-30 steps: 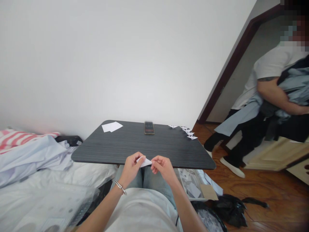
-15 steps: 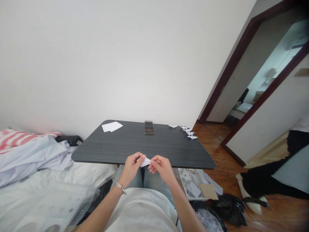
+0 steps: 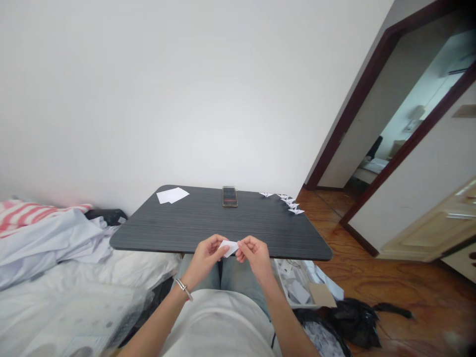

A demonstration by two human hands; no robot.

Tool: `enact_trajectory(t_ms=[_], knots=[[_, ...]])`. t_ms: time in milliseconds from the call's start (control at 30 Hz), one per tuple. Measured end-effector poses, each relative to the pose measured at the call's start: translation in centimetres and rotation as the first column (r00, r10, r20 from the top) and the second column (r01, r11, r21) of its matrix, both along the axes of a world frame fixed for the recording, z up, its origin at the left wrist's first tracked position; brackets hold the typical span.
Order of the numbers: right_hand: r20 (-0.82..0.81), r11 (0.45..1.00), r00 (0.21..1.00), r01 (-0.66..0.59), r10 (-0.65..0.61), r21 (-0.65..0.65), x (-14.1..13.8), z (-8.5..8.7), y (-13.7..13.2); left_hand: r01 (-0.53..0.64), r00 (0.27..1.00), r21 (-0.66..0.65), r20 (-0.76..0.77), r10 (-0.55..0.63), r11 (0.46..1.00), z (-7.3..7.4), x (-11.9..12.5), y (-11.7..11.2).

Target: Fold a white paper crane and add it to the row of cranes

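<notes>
Between my two hands is a small folded piece of white paper (image 3: 229,247), held over the front edge of the dark table (image 3: 193,218). My left hand (image 3: 207,254) pinches its left side between thumb and fingers. The right end is gripped in the fingertips of my right hand (image 3: 253,252). Several white paper cranes (image 3: 292,204) stand in a group at the table's back right. White paper sheets (image 3: 172,195) lie overlapping at the back left. A phone (image 3: 229,196) rests near the back edge, in the middle.
Left of the table is a bed (image 3: 74,302) with clothes and a clear plastic cover. Below the table on the right stand a white bin of papers (image 3: 293,285) and black plastic bags (image 3: 355,320) on the wooden floor. A doorway (image 3: 386,119) opens at the right.
The folded paper has shifted slightly right and turned, showing a wider face; both hands moved with it. A person at the right has walked out of view.
</notes>
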State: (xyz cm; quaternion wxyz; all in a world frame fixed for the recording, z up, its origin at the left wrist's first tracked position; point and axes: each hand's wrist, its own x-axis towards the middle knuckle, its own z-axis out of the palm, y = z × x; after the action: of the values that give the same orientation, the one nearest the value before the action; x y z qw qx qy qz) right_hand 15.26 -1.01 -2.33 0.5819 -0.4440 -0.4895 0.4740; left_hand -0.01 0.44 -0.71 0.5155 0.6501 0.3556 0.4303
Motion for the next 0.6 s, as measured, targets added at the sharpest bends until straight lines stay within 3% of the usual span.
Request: enact_trajectory(t_ms=[267,433,600], knots=[[-0.132,0.996,0.987,-0.088,0.092,0.033,0.0,0.42,-0.24,0.001,0.994,-0.063,0.112,0.006,0.998,-0.06,0.03,0.01],[-0.109,0.989,0.985,-0.124,0.133,0.081,0.18,0.3,-0.27,0.006,0.993,-0.076,0.116,0.003,0.997,0.2,-0.13,-0.06],[-0.072,0.991,0.993,-0.084,0.091,0.102,0.2,0.09,-0.21,0.008,0.995,-0.09,0.1,0.001,0.996,0.5,-0.08,-0.16]])
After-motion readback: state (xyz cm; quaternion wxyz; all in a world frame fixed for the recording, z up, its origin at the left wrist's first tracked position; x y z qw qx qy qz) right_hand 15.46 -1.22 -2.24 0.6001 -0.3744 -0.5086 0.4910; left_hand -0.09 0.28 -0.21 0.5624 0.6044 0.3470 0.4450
